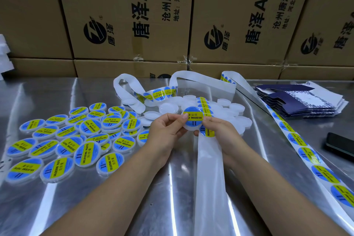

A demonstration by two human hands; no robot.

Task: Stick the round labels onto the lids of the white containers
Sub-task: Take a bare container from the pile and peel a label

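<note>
As the fingers (pixel 178 120) pinch it, the container (pixel 192 123) sits between them.

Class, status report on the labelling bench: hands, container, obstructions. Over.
Left hand, right hand pinch one white container. Round label on its lid. Label strip trails beneath.

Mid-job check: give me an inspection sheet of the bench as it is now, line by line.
Surface: shiny metal table, streaked with glare.
Job's things: held container with a label on its lid; labelled containers heaped on the left; unlabelled containers behind the hands; label strip running along the right; empty backing strip trailing toward the person.
Clutter: phone at the right edge; stack of flat blue cartons at back right.
Grippers: left hand and right hand both grip the held container.
Cables: nothing seen.
Surroundings: cardboard boxes stacked behind the table.
</note>
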